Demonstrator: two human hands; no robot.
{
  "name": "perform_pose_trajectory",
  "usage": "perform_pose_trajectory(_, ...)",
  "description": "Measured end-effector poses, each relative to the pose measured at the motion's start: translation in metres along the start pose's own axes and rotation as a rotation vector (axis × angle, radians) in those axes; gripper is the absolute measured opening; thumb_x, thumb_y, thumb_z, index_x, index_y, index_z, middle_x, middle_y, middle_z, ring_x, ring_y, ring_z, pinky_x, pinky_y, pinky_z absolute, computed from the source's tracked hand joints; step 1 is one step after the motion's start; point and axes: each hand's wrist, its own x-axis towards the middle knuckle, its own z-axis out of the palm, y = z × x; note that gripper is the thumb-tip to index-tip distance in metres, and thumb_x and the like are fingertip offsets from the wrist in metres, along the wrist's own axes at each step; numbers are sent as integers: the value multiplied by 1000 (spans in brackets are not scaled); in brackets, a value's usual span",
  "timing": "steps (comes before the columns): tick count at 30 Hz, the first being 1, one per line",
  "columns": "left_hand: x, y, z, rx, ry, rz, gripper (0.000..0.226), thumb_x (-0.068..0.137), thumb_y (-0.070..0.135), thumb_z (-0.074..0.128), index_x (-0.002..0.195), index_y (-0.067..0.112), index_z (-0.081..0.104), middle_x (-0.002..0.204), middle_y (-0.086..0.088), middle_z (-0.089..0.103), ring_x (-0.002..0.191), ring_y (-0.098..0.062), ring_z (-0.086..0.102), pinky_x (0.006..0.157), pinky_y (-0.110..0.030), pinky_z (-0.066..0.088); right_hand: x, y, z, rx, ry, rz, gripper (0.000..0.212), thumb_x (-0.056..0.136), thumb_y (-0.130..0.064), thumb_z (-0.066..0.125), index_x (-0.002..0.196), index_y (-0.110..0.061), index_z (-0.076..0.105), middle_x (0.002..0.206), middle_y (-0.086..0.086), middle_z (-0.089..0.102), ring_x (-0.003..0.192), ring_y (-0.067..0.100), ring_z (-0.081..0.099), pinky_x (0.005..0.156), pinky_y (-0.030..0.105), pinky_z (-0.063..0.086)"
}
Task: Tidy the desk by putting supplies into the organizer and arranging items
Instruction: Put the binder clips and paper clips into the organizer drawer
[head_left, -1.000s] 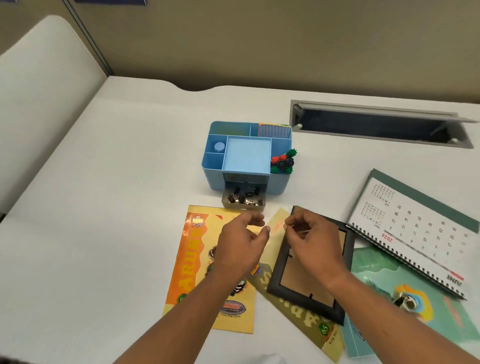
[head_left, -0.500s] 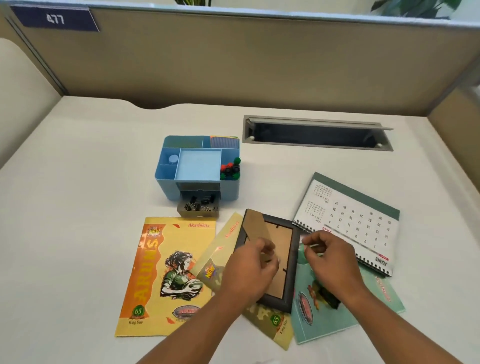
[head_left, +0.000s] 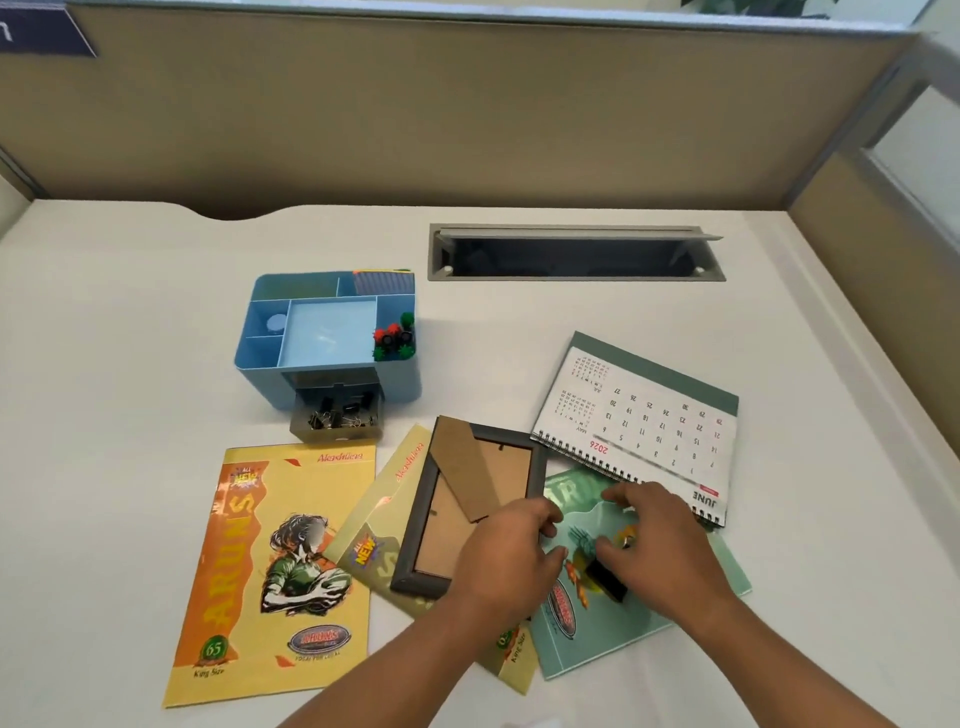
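A blue desk organizer (head_left: 401, 385) stands at mid-left, its small grey drawer (head_left: 336, 423) pulled out and full of black binder clips. Coloured push pins (head_left: 394, 341) fill its right compartment. A black picture frame (head_left: 417, 519) lies face down with its cardboard stand up. My left hand (head_left: 506, 564) covers the frame's lower right corner with curled fingers; whether it grips is unclear. My right hand (head_left: 662, 545) lies spread on a green notebook (head_left: 569, 496), thumb beside a black binder clip (head_left: 607, 582) resting there.
A yellow notebook (head_left: 291, 545) lies at the left and a second yellow one (head_left: 387, 512) sits under the frame. A spiral desk calendar (head_left: 649, 415) lies flat at the right. An open cable tray (head_left: 571, 254) is set into the desk behind. Partition walls close the back and right.
Both hands have drawn back from the organizer's drawer toward me and to the right. The right hand has come down onto the green notebook beside the black clip.
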Motion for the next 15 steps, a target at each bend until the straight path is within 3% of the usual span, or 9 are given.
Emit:
perform_pose_trajectory(3,2,3,3,42,25,33,31,87,32,66,117,31,59,106,15,64,87,-6,61,79,-26,56,-3,4,5,-89,-70,-42,66,62,-58,74,120,-32,59,112,-10,56,108,13,52,89,31,48)
perform_pose_trajectory(10,2,1,4,53,55,51,27,89,38,62,115,32,60,101,17,63,83,-5,60,76,-25,55,-8,5,9,-35,-39,-62,77,53,-73,62,119,-34,57,107,-11,50,102,11,53,84,31,52)
perform_pose_trajectory(13,2,0,3,45,51,53,27,89,38,61,116,31,60,100,18,63,81,-5,59,74,-23,55,-11,7,12,-104,-102,-93,70,57,-65,70,119,-36,54,107,-11,46,101,12,53,81,28,51)
perform_pose_trajectory(15,2,-1,3,34,44,52,27,90,38,61,116,31,60,101,18,62,81,-6,60,73,-24,56,-11,7,13,-96,-129,-88,53,65,-51,77,110,-33,56,104,-10,46,92,12,57,76,28,51)
